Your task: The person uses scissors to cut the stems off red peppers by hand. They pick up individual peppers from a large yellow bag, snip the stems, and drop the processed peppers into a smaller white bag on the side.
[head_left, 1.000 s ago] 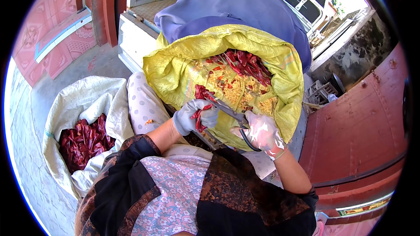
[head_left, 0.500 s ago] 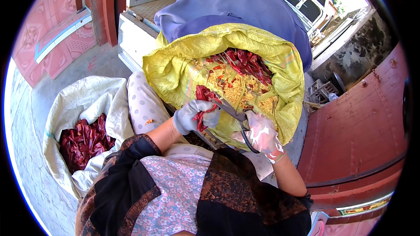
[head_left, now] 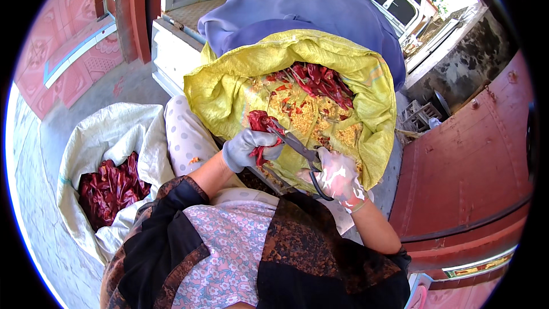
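My left hand, in a grey glove, is closed around a few dried red chilies whose ends stick out above and below the fingers. A pair of scissors with dark blades and black handles is in my right hand, which wears a patterned glove. The blade tips touch the upper part of the chilies. Both hands are over the near edge of a yellow woven sack. Inside that sack lie yellow seeds, cut bits and a heap of dried red chilies.
At my left stands a white woven sack holding dark red chilies. Behind the yellow sack is a large bundle under purple-blue cloth, beside a white truck bed. A red metal gate borders the right side.
Both hands, the chilies and the scissors have shifted slightly left in the picture, as has the yellow sack. The grips look the same.
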Action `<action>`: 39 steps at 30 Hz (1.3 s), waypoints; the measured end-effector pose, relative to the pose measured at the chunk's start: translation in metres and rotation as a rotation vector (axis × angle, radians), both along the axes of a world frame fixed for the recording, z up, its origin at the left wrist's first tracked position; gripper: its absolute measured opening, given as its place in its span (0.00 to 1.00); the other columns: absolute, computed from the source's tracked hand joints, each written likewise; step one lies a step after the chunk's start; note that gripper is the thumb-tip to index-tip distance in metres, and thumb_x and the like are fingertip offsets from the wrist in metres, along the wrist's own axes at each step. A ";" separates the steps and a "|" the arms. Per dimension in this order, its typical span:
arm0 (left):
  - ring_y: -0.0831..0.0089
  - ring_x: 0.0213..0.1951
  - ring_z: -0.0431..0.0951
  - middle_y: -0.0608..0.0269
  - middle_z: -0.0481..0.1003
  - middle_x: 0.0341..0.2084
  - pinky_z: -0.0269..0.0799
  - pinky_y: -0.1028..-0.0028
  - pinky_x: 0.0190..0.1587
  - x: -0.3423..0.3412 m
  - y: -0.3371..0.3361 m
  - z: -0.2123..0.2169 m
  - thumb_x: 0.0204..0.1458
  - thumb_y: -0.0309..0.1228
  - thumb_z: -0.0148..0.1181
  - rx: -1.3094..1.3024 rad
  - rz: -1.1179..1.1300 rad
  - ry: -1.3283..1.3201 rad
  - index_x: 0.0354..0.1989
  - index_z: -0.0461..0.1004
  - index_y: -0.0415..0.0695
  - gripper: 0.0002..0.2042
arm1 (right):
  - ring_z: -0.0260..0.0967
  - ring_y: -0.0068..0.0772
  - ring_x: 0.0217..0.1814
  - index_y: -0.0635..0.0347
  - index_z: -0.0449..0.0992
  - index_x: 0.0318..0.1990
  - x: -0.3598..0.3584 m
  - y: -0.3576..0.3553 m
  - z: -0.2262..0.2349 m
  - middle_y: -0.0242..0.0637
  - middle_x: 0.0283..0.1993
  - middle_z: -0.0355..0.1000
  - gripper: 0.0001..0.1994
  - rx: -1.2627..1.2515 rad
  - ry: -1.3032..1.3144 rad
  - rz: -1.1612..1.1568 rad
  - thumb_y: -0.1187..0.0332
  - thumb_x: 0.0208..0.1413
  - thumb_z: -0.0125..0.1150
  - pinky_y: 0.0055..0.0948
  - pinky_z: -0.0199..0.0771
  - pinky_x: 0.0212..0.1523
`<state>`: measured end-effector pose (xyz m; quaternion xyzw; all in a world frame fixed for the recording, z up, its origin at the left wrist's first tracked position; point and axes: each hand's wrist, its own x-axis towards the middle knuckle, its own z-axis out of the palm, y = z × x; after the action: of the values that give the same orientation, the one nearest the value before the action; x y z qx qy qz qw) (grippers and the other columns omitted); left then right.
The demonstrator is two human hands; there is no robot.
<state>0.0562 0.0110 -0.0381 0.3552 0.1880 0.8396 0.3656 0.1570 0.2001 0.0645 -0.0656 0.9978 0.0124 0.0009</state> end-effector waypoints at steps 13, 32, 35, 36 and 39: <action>0.77 0.16 0.60 0.68 0.64 0.13 0.54 0.76 0.23 0.007 0.000 0.007 0.46 0.38 0.59 0.003 -0.013 -0.087 0.29 0.68 0.39 0.13 | 0.68 0.43 0.21 0.62 0.71 0.25 0.004 0.021 -0.008 0.44 0.20 0.70 0.19 -0.291 0.168 -0.083 0.54 0.41 0.66 0.34 0.68 0.25; 0.79 0.20 0.59 0.69 0.62 0.17 0.55 0.77 0.25 0.009 -0.011 -0.021 0.52 0.40 0.56 -0.088 0.084 -0.159 0.32 0.65 0.41 0.14 | 0.71 0.41 0.43 0.56 0.77 0.39 -0.143 0.059 -0.015 0.41 0.40 0.74 0.14 -0.215 0.432 0.032 0.60 0.47 0.61 0.32 0.70 0.46; 0.79 0.22 0.60 0.70 0.62 0.18 0.56 0.77 0.28 0.005 -0.013 -0.023 0.53 0.39 0.55 -0.018 0.074 -0.237 0.29 0.65 0.43 0.12 | 0.71 0.41 0.41 0.57 0.77 0.36 -0.177 0.040 -0.029 0.41 0.37 0.74 0.15 -0.052 0.401 -0.083 0.57 0.45 0.63 0.36 0.71 0.43; 0.78 0.22 0.59 0.70 0.61 0.18 0.56 0.77 0.28 0.005 -0.014 -0.022 0.53 0.39 0.54 0.000 0.096 -0.256 0.27 0.65 0.43 0.12 | 0.71 0.41 0.41 0.59 0.76 0.34 -0.178 0.030 -0.022 0.42 0.36 0.73 0.15 0.053 0.302 -0.144 0.57 0.45 0.63 0.37 0.71 0.41; 0.77 0.24 0.61 0.68 0.63 0.21 0.59 0.76 0.31 -0.002 -0.015 -0.032 0.54 0.38 0.54 0.030 0.066 -0.215 0.37 0.68 0.45 0.10 | 0.71 0.42 0.38 0.59 0.75 0.31 -0.187 0.037 -0.024 0.42 0.34 0.73 0.13 0.109 0.338 -0.100 0.58 0.44 0.63 0.37 0.71 0.38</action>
<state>0.0541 -0.0040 -0.0699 0.2620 0.1464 0.8872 0.3505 -0.0301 0.2367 0.0402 -0.0126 0.9836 0.0775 -0.1626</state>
